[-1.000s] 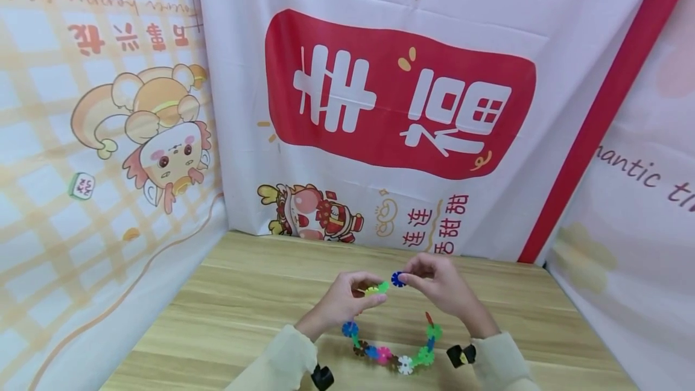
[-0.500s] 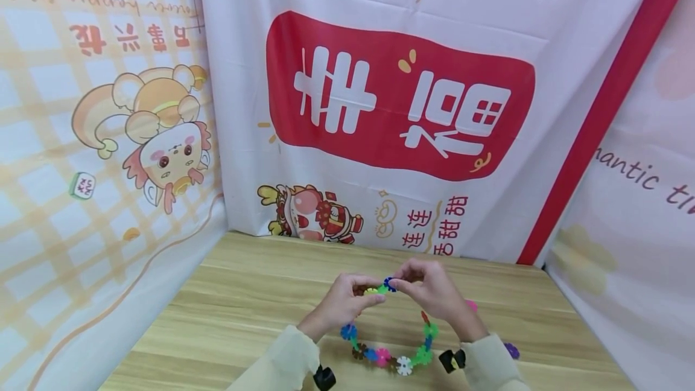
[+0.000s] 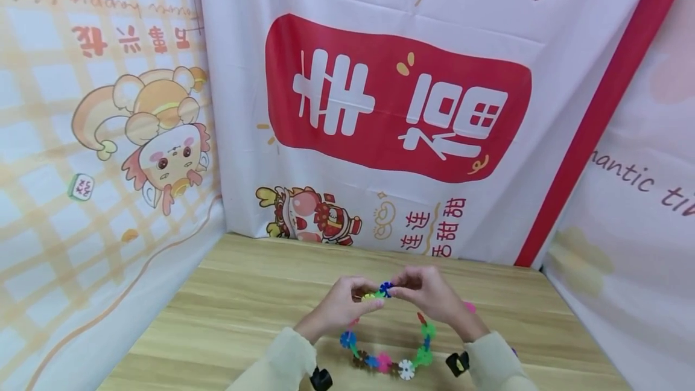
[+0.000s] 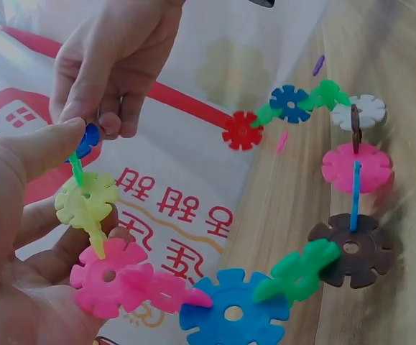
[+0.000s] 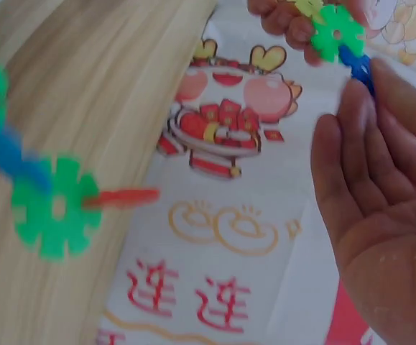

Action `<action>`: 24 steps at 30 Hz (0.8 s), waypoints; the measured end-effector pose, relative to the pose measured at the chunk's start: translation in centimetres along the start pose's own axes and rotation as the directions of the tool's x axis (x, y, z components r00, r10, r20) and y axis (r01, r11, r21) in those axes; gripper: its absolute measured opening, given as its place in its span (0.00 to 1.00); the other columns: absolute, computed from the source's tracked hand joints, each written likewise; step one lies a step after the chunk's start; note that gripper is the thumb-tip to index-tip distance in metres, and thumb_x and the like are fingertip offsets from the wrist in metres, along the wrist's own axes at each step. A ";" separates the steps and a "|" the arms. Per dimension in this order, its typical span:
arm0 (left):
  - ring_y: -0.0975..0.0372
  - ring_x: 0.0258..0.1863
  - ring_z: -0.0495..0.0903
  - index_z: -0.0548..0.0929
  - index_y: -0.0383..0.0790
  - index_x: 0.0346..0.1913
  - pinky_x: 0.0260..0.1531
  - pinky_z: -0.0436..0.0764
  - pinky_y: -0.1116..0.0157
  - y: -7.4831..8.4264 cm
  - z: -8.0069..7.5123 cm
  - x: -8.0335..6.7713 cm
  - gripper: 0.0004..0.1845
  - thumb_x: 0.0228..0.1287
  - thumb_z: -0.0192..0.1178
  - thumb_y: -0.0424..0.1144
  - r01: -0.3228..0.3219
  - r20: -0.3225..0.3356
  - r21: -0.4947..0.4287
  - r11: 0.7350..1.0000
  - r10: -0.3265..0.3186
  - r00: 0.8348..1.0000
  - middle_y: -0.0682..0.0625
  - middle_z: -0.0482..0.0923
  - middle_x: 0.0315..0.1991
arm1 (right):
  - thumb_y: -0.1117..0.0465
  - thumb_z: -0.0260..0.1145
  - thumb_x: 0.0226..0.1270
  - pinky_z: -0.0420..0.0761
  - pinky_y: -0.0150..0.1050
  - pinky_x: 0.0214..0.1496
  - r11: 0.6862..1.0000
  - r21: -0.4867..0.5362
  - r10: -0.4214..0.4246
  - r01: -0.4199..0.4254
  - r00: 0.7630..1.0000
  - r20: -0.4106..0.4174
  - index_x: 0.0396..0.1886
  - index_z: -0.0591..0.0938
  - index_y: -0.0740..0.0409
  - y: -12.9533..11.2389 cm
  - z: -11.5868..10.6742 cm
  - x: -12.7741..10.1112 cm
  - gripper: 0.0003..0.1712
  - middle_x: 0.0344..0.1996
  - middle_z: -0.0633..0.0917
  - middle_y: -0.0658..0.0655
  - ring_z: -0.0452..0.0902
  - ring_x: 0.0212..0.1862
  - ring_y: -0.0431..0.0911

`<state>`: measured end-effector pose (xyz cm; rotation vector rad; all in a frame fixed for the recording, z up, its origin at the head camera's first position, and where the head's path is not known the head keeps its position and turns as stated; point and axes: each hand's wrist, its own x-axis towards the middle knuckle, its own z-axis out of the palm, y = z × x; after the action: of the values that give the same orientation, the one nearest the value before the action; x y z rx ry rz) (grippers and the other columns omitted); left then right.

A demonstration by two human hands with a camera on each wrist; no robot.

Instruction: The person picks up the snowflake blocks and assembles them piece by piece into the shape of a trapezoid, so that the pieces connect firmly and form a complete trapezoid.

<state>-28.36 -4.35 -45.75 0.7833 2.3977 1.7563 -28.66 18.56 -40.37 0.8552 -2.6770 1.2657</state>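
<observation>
A chain of coloured notched plastic discs curves between my hands and the table. My left hand (image 3: 339,303) holds the chain near its end, at a yellow disc (image 4: 87,200) and a green disc (image 5: 337,34). Between thumb and fingers, my right hand (image 3: 431,297) pinches a dark blue disc (image 3: 386,289), whose edge meets the green one. From the yellow disc the chain runs down through a pink disc (image 4: 107,277), a blue disc (image 4: 233,309) and a brown disc (image 4: 351,248). A white disc (image 3: 406,370) lies at the near side. The other end is a red disc (image 4: 242,131).
The wooden table (image 3: 260,294) backs onto a printed white cloth (image 3: 326,162) with a red panel. A loose pink disc (image 3: 470,306) lies by the right forearm, and a purple disc (image 4: 318,65) lies farther along the table. Black wrist cameras sit at both cuffs.
My right hand has moved left, bringing the dark blue disc from apart to meeting the green disc. The two hands have since lowered slightly. The left hand keeps its hold on the chain.
</observation>
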 end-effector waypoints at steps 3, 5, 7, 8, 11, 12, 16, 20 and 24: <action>0.63 0.45 0.81 0.81 0.57 0.50 0.46 0.81 0.67 -0.3 -0.2 0.1 0.17 0.59 0.65 0.56 0.050 0.000 -0.004 0.999 -0.050 0.999 0.59 0.82 0.47 | 0.50 0.71 0.59 0.84 0.30 0.38 0.998 -0.056 -0.007 0.008 1.000 0.015 0.40 0.84 0.47 0.8 -1.8 -0.9 0.11 0.33 0.87 0.47 0.84 0.34 0.38; 0.62 0.45 0.80 0.80 0.58 0.50 0.47 0.81 0.66 -0.4 -0.3 0.0 0.18 0.59 0.65 0.56 0.064 -0.007 -0.017 0.998 -0.064 0.998 0.58 0.82 0.47 | 0.47 0.70 0.59 0.84 0.30 0.40 0.996 -0.082 0.027 -0.025 0.999 0.017 0.42 0.84 0.46 1.6 -3.6 -1.8 0.14 0.35 0.87 0.46 0.84 0.36 0.38; 0.62 0.46 0.80 0.80 0.58 0.50 0.46 0.81 0.66 -0.4 -0.4 0.0 0.17 0.59 0.65 0.55 0.068 -0.013 -0.035 0.997 -0.068 0.998 0.57 0.82 0.46 | 0.46 0.69 0.60 0.84 0.30 0.40 0.992 -0.116 0.055 -0.053 0.998 0.015 0.43 0.83 0.47 2.7 -5.4 -2.8 0.16 0.36 0.87 0.47 0.83 0.37 0.38; 0.61 0.46 0.80 0.81 0.57 0.50 0.46 0.81 0.66 -0.5 -0.5 0.0 0.16 0.60 0.65 0.53 0.063 -0.015 -0.039 0.997 -0.064 0.998 0.57 0.82 0.46 | 0.45 0.69 0.60 0.84 0.29 0.40 0.987 -0.137 0.085 -0.081 0.996 0.021 0.44 0.83 0.48 3.3 -6.3 -3.3 0.17 0.36 0.87 0.47 0.83 0.37 0.37; 0.61 0.44 0.80 0.81 0.55 0.50 0.44 0.81 0.67 -0.5 -0.7 0.0 0.15 0.61 0.65 0.51 0.056 -0.019 -0.046 0.997 -0.057 0.998 0.55 0.82 0.45 | 0.47 0.69 0.61 0.83 0.29 0.39 0.968 -0.213 0.140 -0.131 0.990 0.027 0.44 0.83 0.52 5.2 -8.8 -5.2 0.17 0.36 0.87 0.50 0.83 0.37 0.37; 0.61 0.44 0.80 0.81 0.55 0.50 0.44 0.82 0.67 -0.6 -0.7 0.0 0.15 0.61 0.64 0.51 0.056 -0.018 -0.047 0.997 -0.057 0.998 0.55 0.82 0.45 | 0.47 0.69 0.61 0.82 0.28 0.38 0.961 -0.241 0.148 -0.139 0.989 0.021 0.43 0.83 0.53 6.0 -9.4 -5.9 0.17 0.35 0.87 0.49 0.82 0.36 0.36; 0.61 0.43 0.80 0.82 0.54 0.49 0.44 0.82 0.64 -0.7 -0.8 0.1 0.15 0.62 0.63 0.53 0.060 -0.015 -0.050 0.997 -0.061 0.998 0.54 0.83 0.44 | 0.52 0.72 0.58 0.82 0.29 0.35 0.940 -0.316 0.142 -0.126 0.990 0.026 0.39 0.84 0.58 9.6 -10.9 -8.9 0.16 0.32 0.87 0.52 0.80 0.32 0.33; 0.61 0.42 0.81 0.82 0.54 0.48 0.45 0.83 0.60 -0.8 -0.8 0.3 0.15 0.62 0.63 0.55 0.061 -0.015 -0.045 0.997 -0.062 0.998 0.53 0.83 0.44 | 0.57 0.74 0.55 0.82 0.32 0.33 0.917 -0.387 0.119 -0.096 0.992 0.036 0.37 0.84 0.63 13.1 -11.1 -11.6 0.15 0.30 0.87 0.55 0.80 0.31 0.32; 0.61 0.41 0.81 0.82 0.54 0.47 0.44 0.83 0.59 -0.8 -0.6 0.4 0.15 0.62 0.62 0.56 0.068 -0.022 -0.047 0.997 -0.069 0.997 0.52 0.83 0.43 | 0.61 0.75 0.53 0.82 0.34 0.32 0.914 -0.394 0.130 -0.097 0.990 0.056 0.36 0.83 0.67 15.3 -10.9 -13.3 0.16 0.30 0.87 0.57 0.80 0.30 0.35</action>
<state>-29.15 -4.91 -46.13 0.6701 2.3599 1.7976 -27.08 40.37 -47.52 0.7155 -2.9299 0.6771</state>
